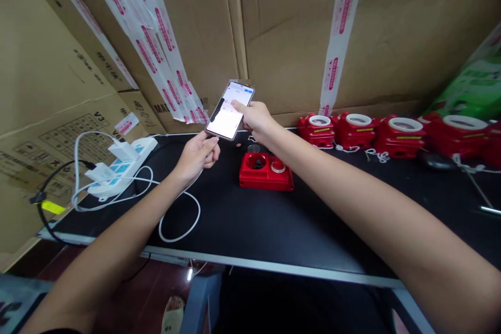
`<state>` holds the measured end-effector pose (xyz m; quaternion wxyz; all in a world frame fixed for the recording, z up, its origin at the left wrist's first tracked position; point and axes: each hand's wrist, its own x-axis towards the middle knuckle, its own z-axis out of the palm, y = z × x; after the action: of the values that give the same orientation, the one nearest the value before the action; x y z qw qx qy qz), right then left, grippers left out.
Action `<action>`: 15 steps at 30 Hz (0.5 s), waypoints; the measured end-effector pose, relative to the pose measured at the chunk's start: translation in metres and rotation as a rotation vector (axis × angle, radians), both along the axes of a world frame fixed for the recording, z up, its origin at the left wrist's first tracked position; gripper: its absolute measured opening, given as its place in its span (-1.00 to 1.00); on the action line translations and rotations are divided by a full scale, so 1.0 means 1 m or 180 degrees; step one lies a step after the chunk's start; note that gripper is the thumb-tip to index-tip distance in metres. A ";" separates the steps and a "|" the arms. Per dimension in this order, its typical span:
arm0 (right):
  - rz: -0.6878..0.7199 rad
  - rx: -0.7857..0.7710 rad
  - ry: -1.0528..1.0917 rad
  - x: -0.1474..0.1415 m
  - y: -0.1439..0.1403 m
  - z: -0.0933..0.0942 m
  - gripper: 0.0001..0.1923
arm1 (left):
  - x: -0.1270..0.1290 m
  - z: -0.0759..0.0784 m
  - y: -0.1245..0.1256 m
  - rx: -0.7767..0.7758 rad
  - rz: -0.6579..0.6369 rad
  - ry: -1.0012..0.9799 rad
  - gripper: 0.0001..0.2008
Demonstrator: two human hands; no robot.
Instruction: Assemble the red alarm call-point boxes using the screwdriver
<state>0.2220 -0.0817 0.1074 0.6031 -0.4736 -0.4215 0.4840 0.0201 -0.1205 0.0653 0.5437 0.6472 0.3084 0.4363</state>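
So the left hand (198, 154) is pinching the bottom edge of a phone (230, 110), fingers curled in close, with a white cable (183, 229) looping down from there onto the black table (274, 229). The right hand (256, 117) is gripping the phone's top right side, thumb resting on the lit screen. The phone is hovering above the table, just past one red box (266, 171) lying open. Off left a power strip (117, 169) is carrying two white chargers. Further back, five red housings (405, 136) are lining up along the cardboard wall (289, 52)
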 end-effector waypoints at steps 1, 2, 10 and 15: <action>-0.0011 0.0069 -0.0052 0.001 0.000 0.001 -0.71 | 0.000 -0.001 0.001 0.0003 0.0021 0.0005 -0.49; -0.0019 0.0137 -0.0103 0.002 -0.001 0.002 -0.71 | 0.000 -0.002 0.001 0.0005 0.0038 0.0007 -0.49; 0.0012 0.0554 -0.0331 0.004 -0.006 0.008 -0.87 | 0.000 -0.003 0.000 -0.0015 0.0056 0.0062 -0.48; 0.0092 0.0606 -0.0350 0.004 -0.007 0.010 -0.89 | 0.002 -0.001 -0.002 -0.0035 0.0061 0.0093 -0.51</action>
<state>0.2256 -0.0887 0.1172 0.6143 -0.4338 -0.5049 0.4237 0.0216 -0.1221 0.0643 0.5384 0.6476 0.3249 0.4304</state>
